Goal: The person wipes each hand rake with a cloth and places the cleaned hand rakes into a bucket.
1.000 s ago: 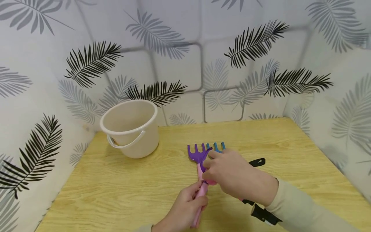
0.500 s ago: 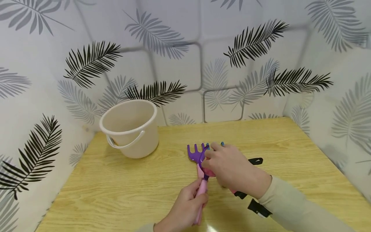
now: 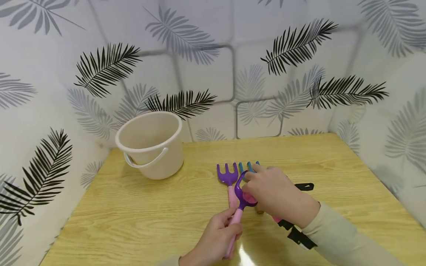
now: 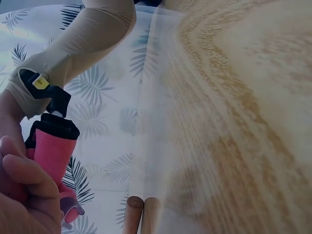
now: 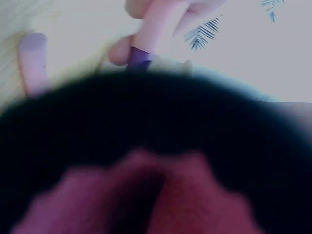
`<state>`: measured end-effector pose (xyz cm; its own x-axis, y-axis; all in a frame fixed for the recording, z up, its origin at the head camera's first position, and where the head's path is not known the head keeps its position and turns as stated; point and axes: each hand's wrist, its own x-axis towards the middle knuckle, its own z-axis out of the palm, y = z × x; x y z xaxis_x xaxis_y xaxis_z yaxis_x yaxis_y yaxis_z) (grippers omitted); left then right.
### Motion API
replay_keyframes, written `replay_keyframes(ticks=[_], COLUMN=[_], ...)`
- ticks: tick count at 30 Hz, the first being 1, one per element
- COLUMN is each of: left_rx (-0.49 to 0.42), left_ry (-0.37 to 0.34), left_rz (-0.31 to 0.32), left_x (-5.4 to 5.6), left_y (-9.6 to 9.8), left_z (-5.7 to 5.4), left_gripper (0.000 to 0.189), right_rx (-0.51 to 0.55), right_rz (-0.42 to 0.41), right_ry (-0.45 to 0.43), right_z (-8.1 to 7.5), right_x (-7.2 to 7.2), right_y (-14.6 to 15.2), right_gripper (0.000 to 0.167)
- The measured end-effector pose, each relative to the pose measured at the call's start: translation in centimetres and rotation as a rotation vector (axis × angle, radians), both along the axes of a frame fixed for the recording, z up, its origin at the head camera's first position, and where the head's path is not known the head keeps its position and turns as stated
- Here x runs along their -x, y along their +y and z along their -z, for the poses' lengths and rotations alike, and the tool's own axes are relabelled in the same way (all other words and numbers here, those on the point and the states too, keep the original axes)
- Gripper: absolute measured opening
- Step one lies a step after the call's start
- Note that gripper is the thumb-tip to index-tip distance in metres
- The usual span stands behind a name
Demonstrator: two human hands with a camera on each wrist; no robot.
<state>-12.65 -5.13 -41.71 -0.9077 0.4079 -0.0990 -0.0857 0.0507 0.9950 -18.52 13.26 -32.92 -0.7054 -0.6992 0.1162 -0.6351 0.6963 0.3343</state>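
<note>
white wallpaper (image 3: pixel 199 33) with black and grey leaf prints is lining the walls, and a wood-grain tabletop (image 3: pixel 149 218) is stretching out under it. so, fingers first: the left hand (image 3: pixel 216 234) is gripping the pink handle of a purple scoop (image 3: pixel 240 192), fingers curled round it, with the scoop's head tipping up in front of the right hand. the right hand (image 3: pixel 274 192) is clutching a pink thing with a black end (image 4: pixel 56 148), which is showing between the fingertips and again under the wrist. that pink bit is sitting right at the scoop's head, but i can't tell if they're actually touching. just behind, a purple fork (image 3: pixel 228 178) is lying on the table, its own pink handle running down toward the left hand. a blue rake (image 3: pixel 249 167) is poking its tines out beside it, mostly hidden by the right hand. two round wooden ends (image 4: pixel 135 202) are showing in the left wrist view. past the right wrist, a black looped handle (image 3: pixel 301 187) is sticking out. farther off, back left, a cream bucket (image 3: pixel 163 166) is standing upright, handle hanging down its front. right wrist view's mostly a dark blur.
</note>
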Motion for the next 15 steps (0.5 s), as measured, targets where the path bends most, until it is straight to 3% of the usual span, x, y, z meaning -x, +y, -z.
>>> replay_keyframes(ticks=[3, 7, 15], left_rx=[-0.002, 0.01, 0.004], left_ry=[-0.003, 0.023, 0.041], left_rz=[-0.013, -0.036, -0.02], left_x=[-0.15, -0.1, -0.1], left_y=[0.09, 0.0, -0.1], left_z=[0.0, -0.12, -0.23], left_gripper=[0.066, 0.062, 0.046], right_rx=[0.001, 0.003, 0.078], right_rz=[0.011, -0.004, -0.094], right_ry=[-0.036, -0.017, 0.097], right_z=[-0.3, -0.51, -0.29], right_x=[-0.15, -0.56, -0.95], right_y=[0.05, -0.05, -0.76], right_gripper=[0.031, 0.017, 0.027])
